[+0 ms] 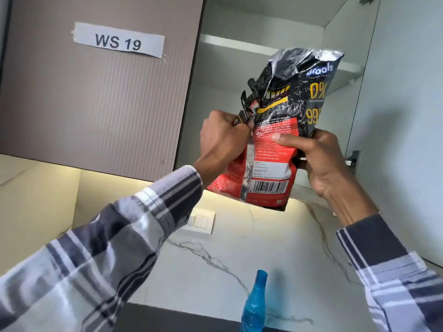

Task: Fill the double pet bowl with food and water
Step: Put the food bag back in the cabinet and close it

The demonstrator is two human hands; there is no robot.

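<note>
I hold a black and red pet food bag up in front of an open wall cupboard. My left hand grips the bag's crumpled left edge, near a torn black strip. My right hand grips the bag's right side, thumb across the red panel. The top of the bag is crinkled and partly open. A blue water bottle stands below on the counter, only its neck and shoulder showing. The double pet bowl is not in view.
The open cupboard has a white shelf inside, and its open door stands at the right. A closed door labelled WS 19 is on the left. A marble backsplash with a switch plate lies below.
</note>
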